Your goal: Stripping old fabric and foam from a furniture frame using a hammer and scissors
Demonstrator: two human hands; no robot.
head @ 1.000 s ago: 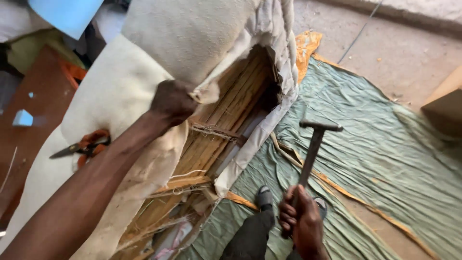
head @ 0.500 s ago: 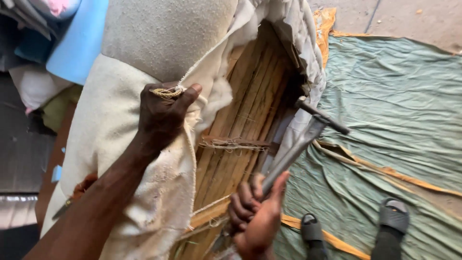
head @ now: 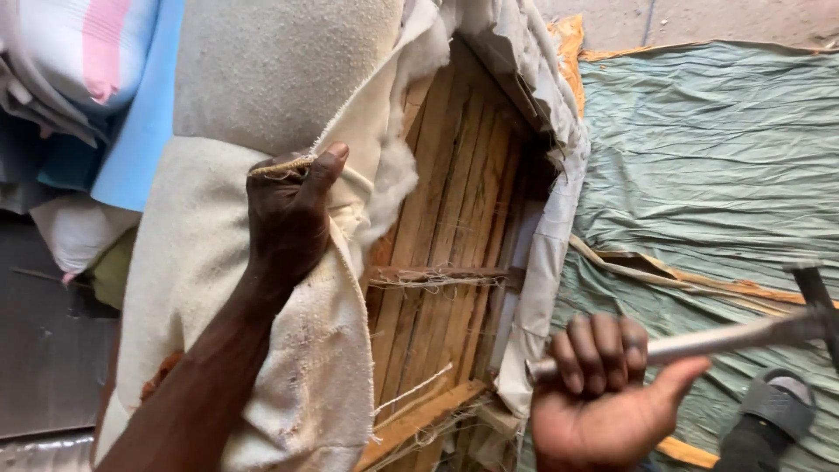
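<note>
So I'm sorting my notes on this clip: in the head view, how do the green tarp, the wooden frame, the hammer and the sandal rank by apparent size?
1. green tarp
2. wooden frame
3. hammer
4. sandal

The tarp and sandal run out of frame, so their full sizes are unsure.

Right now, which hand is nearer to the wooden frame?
Left. The left hand grips cloth right beside the wooden frame; the right hand holds a hammer below its corner.

Coarse, matt off-white cloth [head: 218, 288] with a frayed edge, bunched in the left hand [head: 288, 214]. Rough, splintery wooden slats [head: 446, 218] beside fluffy white wadding [head: 393, 175]. The right hand [head: 603, 393] grips a hammer [head: 743, 332] with a smooth, dull-grey metal shaft. A wrinkled green sheet [head: 699, 157], faintly shiny.
</note>
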